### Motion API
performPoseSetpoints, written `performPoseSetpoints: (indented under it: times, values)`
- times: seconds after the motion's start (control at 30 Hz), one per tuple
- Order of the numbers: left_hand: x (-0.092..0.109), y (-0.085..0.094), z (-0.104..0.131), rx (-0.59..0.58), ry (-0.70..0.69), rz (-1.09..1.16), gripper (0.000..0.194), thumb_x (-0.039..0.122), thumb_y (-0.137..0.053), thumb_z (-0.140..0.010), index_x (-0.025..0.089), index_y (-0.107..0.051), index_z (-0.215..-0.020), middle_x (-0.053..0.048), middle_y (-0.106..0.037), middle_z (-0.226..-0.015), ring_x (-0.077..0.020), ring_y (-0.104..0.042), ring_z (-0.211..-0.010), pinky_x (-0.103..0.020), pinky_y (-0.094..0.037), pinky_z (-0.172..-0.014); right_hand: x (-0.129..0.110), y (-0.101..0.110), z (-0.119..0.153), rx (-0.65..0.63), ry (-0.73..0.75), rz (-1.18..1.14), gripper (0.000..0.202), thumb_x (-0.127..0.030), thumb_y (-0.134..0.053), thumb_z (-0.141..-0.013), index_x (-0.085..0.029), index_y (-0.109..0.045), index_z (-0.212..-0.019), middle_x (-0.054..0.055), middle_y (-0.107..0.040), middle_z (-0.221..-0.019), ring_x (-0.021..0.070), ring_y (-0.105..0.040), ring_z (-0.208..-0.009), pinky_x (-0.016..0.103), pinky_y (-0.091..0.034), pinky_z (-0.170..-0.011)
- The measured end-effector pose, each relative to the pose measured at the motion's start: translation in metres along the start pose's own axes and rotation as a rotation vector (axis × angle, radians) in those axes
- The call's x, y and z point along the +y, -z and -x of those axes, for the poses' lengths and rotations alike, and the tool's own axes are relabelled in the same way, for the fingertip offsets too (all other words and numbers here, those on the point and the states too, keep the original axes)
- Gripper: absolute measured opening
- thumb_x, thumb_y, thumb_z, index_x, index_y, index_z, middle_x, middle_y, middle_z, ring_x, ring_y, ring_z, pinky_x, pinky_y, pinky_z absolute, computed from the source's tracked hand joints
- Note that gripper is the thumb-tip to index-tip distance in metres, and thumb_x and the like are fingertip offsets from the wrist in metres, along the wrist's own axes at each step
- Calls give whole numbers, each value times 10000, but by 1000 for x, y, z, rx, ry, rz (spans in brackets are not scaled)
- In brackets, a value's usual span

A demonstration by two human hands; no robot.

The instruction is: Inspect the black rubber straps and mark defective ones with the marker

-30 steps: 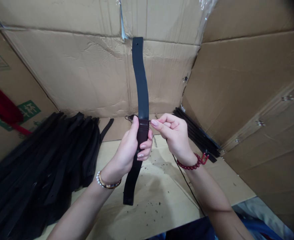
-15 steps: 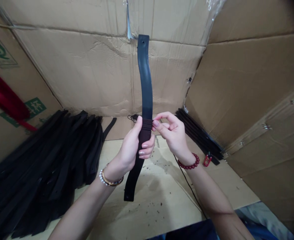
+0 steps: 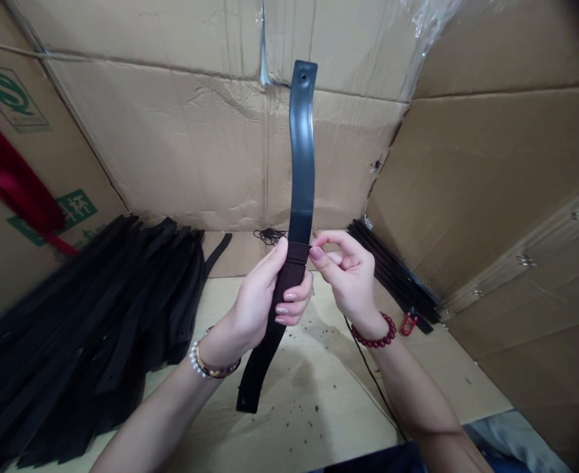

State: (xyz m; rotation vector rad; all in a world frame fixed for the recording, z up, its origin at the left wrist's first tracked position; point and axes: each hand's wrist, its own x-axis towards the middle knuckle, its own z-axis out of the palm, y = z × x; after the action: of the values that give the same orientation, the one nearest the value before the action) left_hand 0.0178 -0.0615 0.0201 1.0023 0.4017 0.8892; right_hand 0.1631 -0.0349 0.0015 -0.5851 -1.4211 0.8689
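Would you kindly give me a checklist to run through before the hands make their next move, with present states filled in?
1. Left hand grips the dark strap around its wrapped part: ok.
2. Right hand pinches the thin cord at the strap's edge: ok.
3. Turns of the wrapping lie without gaps: cannot tell, too fine and partly covered by fingers.
4. Trailing cord runs free of snags: cannot tell, partly hidden by the right hand and arm.
5. Left hand is apart from the pile of black strips: ok.
6. Tabletop is free of debris: not ok, small dark specks lie on it.
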Motion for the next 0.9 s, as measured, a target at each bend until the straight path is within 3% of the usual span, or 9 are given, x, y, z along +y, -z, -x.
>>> performPoseSetpoints:
  times: [0.13,0.47,0.57,0.7,0.8,0.9]
  values:
    - [0,-3,3,-13,-39,11,386,520,-244,-1014,227,-486,-950,74,-332,-532,-63,-165,-390,-146,-184,-344,-3,-1,4,8,1,10,151,-335,-751,-837,-224,-652,-865,-49,-581,-676,26,-281,-402,205,-298,-390]
    - [4,-6,12,-75,-70,-3,284,459,-286,-1011,271,-436,-1162,70,-352,-574,-72,-198,-400,-153,-190,-361,-5,-2,12,17,96,20,86,-278,-747,-845,-239,-687,-893,-10,-689,-858,21,-365,-409,208,-283,-374]
    - [4,-9,14,-85,-80,-17,269,454,-291,-1015,276,-425,-1165,71,-366,-574,-69,-215,-400,-151,-193,-368,-10,-3,14,28,107,30,86,-284,-747,-845,-235,-685,-881,-11,-688,-824,25,-346,-397,215,-272,-367]
    - [-1,-10,12,-65,-108,3,301,510,-322,-1010,268,-460,-1124,76,-380,-567,-57,-217,-389,-140,-198,-367,-18,-3,13,38,81,41,133,-321,-771,-819,-222,-685,-837,-39,-608,-628,48,-324,-407,223,-295,-397]
    - [-6,-9,8,-63,-96,27,453,625,-319,-978,215,-511,-966,73,-387,-535,-41,-225,-363,-134,-210,-350,-19,2,9,-1,-47,-20,180,-362,-770,-819,-211,-675,-844,-74,-501,-502,49,-275,-399,214,-236,-393]
    - [-8,-6,5,-79,-62,21,584,718,-305,-932,184,-536,-875,62,-425,-485,-34,-247,-319,-134,-238,-318,-14,10,2,-136,-176,-131,255,-374,-761,-832,-224,-680,-1022,-97,-480,-471,42,-225,-396,202,-175,-396]
